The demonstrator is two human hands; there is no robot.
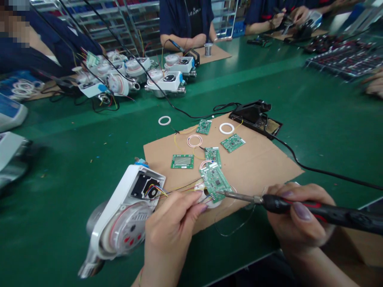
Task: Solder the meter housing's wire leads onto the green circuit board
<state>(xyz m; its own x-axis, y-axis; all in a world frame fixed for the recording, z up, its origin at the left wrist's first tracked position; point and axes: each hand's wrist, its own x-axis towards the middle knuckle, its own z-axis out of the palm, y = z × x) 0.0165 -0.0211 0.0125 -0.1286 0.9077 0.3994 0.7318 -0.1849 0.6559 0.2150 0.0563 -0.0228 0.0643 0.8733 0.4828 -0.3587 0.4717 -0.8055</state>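
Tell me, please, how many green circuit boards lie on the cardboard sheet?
5: one at the far edge, one toward the right, one on the left, one mid-sheet, one under the soldering iron's tip. Others may be hidden.

The right hand (295,223) is gripping a soldering iron (299,205), its tip touching the lower edge of a green circuit board (214,180). The left hand (172,229) is pinching thin wires at that board. A white meter housing (125,211) is lying beside the cardboard sheet (263,159), where further boards (233,142) are resting.
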